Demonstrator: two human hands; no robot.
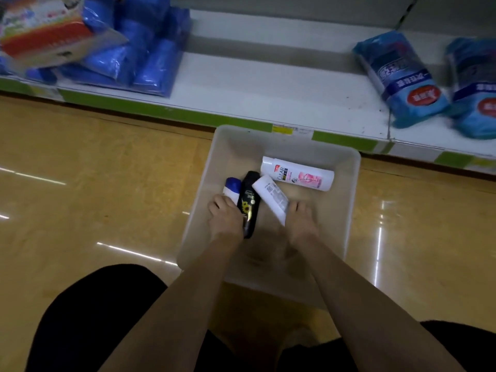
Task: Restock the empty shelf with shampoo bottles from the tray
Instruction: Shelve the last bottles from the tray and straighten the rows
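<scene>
Both forearms reach down into the translucent tray [346, 200] on the yellow floor [94, 183]. Left hand [225, 216] curls round the white bottle with a blue cap [232, 187], apparently touching the black bottle [250, 204] beside it. Right hand [300, 220] grips the lower end of a white bottle [269, 193] that tilts toward 11 o'clock. At 1 o'clock from it, a white-and-pink shampoo bottle [298, 176] lies flat. Beyond the tray at 12 o'clock runs the white shelf [255, 87], with blue packs [128, 57] at 10 o'clock and blue bags [402, 79] at 2 o'clock.
</scene>
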